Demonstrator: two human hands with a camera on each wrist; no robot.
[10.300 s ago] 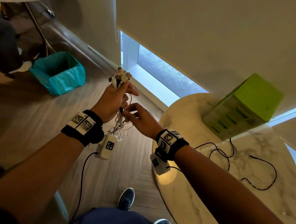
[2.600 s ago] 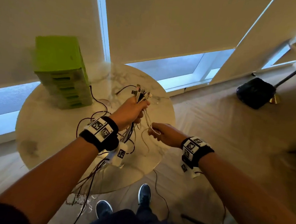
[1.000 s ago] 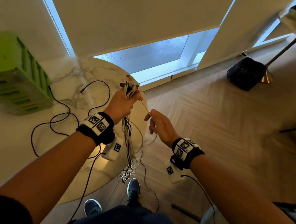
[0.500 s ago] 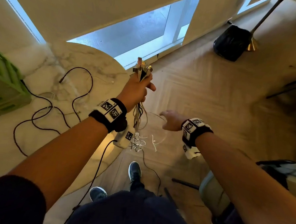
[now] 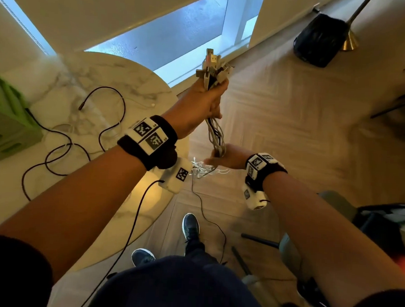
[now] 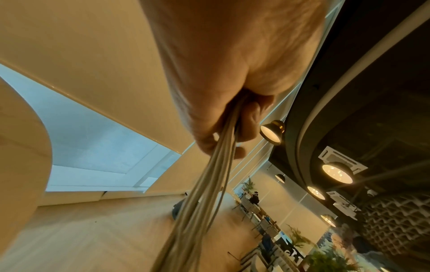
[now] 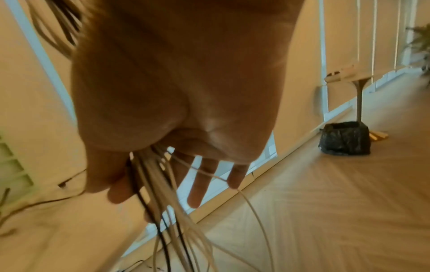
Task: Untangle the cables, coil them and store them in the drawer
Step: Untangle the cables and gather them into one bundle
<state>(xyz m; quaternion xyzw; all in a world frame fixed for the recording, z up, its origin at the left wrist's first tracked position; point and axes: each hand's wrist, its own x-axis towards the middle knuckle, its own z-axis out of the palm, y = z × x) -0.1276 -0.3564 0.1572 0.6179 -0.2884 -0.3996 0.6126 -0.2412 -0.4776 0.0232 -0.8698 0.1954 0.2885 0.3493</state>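
1. My left hand (image 5: 205,102) is raised beyond the round marble desk (image 5: 88,77), off its rim on the window side. Fingers wrapped tight round the cable bundle (image 5: 215,135) just below its plugs.
2. The plug ends (image 5: 212,67) stick up out of the top of that fist, a mixed cluster of white and dark connectors, pointing up and away from me.
3. Bundle's long axis runs near vertical: out of the bottom of my left fist it drops straight to my right hand (image 5: 227,158), which sits lower and off the desk rim, over the floor.
4. In the left wrist view the cords (image 6: 209,193) leave the closed fist (image 6: 223,117) as one tight, roughly parallel sheaf.
5. Right hand: thumb and first finger are closed loosely round the sheaf, the other fingers (image 7: 197,184) spread and nearly straight. The right wrist view shows white and black strands (image 7: 158,193) passing through that grip and fanning out below it.
6. Under my right hand the loose tails (image 5: 205,170) splay in a tangle of white ends, hanging clear of the desk.
7. One thin black cord (image 5: 207,212) drops from the tangle toward the floor near my shoe (image 5: 190,225).
8. A separate black cable (image 5: 63,146) lies looped flat on the desk, apart from both hands, near the green drawer unit (image 5: 6,124) at the desk's far left edge.
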